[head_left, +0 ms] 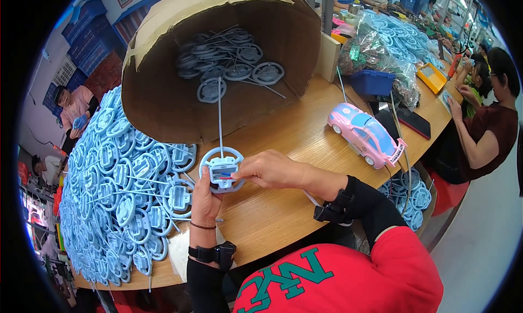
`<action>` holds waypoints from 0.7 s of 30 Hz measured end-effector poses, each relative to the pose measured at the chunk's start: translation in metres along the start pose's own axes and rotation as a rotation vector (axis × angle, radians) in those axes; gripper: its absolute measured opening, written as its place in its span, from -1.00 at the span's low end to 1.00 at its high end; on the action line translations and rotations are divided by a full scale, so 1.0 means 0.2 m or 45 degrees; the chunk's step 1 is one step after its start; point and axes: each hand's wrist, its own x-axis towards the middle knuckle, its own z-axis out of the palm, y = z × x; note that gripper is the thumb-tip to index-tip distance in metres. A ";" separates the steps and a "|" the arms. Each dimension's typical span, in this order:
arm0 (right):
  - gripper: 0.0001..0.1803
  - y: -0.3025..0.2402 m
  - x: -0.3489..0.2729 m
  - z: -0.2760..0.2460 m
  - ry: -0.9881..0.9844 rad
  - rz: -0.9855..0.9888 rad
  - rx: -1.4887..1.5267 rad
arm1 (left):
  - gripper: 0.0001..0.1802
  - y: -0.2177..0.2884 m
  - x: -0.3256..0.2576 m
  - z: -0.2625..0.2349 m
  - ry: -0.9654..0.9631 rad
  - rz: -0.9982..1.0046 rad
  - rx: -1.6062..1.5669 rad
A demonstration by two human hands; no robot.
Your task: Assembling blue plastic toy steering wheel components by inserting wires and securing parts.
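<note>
Holding a light blue wheel-shaped controller above the tabletop near its front edge; my left hand is closing its grip around the lower rim. My right hand is pinching the controller's right side with fingertips. A thin antenna is rising from it toward the cardboard box. Heaped blue controllers are crowding the left edge.

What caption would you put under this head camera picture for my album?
Left hand holds a blue wheel-shaped toy controller while right hand pinches it, beside a heap of controllers.
</note>
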 end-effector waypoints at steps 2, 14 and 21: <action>-0.71 0.01 -0.01 -0.01 -0.004 0.000 -0.027 | -0.51 -0.01 0.01 0.01 -0.048 0.002 -0.019; -0.77 -0.01 0.02 0.04 0.038 -0.023 0.159 | -0.53 0.15 -0.15 0.01 0.306 0.436 0.613; -0.76 -0.08 0.02 0.06 0.095 -0.057 0.263 | -0.65 0.38 -0.83 -0.44 1.828 1.374 1.599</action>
